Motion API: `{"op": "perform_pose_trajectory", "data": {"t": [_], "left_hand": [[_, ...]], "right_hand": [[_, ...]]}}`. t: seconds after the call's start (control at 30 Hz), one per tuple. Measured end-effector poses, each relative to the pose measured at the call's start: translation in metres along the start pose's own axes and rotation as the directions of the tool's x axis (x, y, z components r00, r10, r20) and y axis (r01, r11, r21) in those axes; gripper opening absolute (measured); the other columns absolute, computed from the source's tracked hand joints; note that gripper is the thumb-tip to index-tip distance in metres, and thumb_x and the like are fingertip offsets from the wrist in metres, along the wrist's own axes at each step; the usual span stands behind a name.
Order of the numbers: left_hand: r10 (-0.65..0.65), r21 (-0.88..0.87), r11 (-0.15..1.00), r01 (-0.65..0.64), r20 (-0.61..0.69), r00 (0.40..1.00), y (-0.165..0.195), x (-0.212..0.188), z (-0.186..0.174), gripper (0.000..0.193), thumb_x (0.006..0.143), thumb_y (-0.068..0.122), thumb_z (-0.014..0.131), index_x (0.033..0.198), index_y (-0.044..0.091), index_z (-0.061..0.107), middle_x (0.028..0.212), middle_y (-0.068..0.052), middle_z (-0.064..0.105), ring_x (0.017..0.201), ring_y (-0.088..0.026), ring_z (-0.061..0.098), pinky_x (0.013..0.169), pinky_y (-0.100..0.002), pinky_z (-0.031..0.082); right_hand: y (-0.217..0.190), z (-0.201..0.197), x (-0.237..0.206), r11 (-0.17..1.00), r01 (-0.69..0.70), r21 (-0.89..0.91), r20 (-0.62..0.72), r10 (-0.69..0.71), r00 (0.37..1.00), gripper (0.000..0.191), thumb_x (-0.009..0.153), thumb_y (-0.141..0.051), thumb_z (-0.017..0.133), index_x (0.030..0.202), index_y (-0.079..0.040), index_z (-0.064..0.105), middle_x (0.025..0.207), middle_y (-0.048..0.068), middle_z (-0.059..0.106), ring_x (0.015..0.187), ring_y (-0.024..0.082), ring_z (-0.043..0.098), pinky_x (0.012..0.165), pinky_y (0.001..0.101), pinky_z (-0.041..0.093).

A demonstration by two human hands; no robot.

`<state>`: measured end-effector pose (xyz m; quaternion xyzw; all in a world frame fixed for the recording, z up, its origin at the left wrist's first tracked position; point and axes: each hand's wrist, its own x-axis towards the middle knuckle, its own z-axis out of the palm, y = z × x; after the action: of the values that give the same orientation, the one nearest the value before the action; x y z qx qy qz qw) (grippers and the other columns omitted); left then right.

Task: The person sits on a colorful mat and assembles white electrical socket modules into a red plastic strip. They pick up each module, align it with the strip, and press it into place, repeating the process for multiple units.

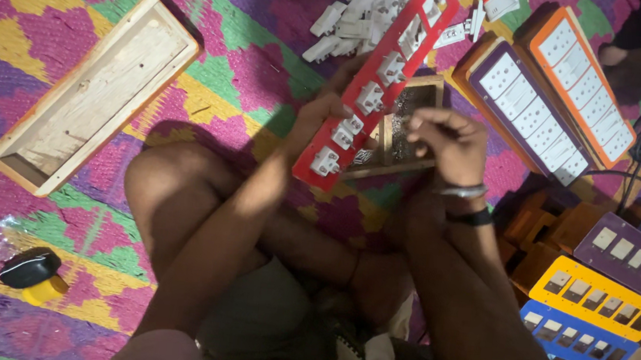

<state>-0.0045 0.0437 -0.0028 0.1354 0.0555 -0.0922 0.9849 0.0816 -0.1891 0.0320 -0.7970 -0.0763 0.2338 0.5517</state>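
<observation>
While the left hand [319, 113] grips the red panel [377, 84], the right hand's [449, 141] pinched fingers hide their contents.

Your left hand [318, 121] reaches forward with the forearm angled up from near left, fingers curled in a grip. Your right hand [449, 141], just to its right, is bent at the wrist, fingertips [418, 123] pinched together pointing left.

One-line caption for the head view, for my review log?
Seated person's left hand holds a red switch panel while right hand reaches into a small wooden tray.
</observation>
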Motion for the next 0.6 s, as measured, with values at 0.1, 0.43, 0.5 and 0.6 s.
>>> {"op": "perform_pose_trajectory", "data": {"t": [0.1, 0.43, 0.5, 0.6], "left_hand": [[-0.019, -0.049, 0.999, 0.018, -0.008, 1.0, -0.006, -0.002, -0.001, 0.082, 0.084, 0.008, 0.052, 0.163, 0.015, 0.027, 0.155, -0.018, 0.043, 0.131, -0.032, 0.057, 0.087, -0.052, 0.063], [-0.034, 0.029, 0.999, 0.036, -0.052, 0.998, -0.002, -0.007, 0.018, 0.082, 0.083, 0.013, 0.05, 0.162, 0.011, 0.029, 0.154, -0.016, 0.044, 0.13, -0.03, 0.056, 0.084, -0.047, 0.064], [-0.038, 0.069, 0.997, 0.041, -0.051, 0.998, -0.001, -0.006, 0.02, 0.082, 0.082, 0.013, 0.051, 0.162, 0.01, 0.029, 0.154, -0.016, 0.044, 0.126, -0.03, 0.057, 0.083, -0.047, 0.064], [-0.039, 0.104, 0.994, 0.046, -0.071, 0.997, -0.001, -0.004, 0.021, 0.083, 0.081, 0.013, 0.051, 0.16, 0.01, 0.028, 0.154, -0.015, 0.044, 0.126, -0.028, 0.058, 0.083, -0.046, 0.064]], "right_hand": [[-0.009, 0.002, 0.018, 0.951, -0.158, 0.266, -0.002, 0.165, 0.986, 0.01, 0.095, -0.007, 0.074, 0.104, -0.003, 0.076, 0.09, 0.006, 0.076, 0.071, 0.012, 0.072, 0.053, 0.0214, 0.05], [-0.023, 0.014, 0.028, 0.847, -0.272, 0.456, 0.021, 0.296, 0.955, 0.009, 0.096, -0.004, 0.072, 0.104, 0.001, 0.073, 0.085, 0.007, 0.073, 0.069, 0.012, 0.07, 0.053, 0.0214, 0.049], [-0.022, 0.014, 0.028, 0.86, -0.266, 0.435, 0.031, 0.281, 0.959, 0.008, 0.097, -0.004, 0.071, 0.103, 0.001, 0.073, 0.085, 0.006, 0.072, 0.069, 0.012, 0.069, 0.054, 0.0222, 0.051], [-0.019, 0.013, 0.029, 0.869, -0.258, 0.422, 0.05, 0.262, 0.964, 0.008, 0.098, -0.004, 0.07, 0.104, 0.001, 0.072, 0.086, 0.006, 0.072, 0.07, 0.012, 0.069, 0.056, 0.0229, 0.051]]}}
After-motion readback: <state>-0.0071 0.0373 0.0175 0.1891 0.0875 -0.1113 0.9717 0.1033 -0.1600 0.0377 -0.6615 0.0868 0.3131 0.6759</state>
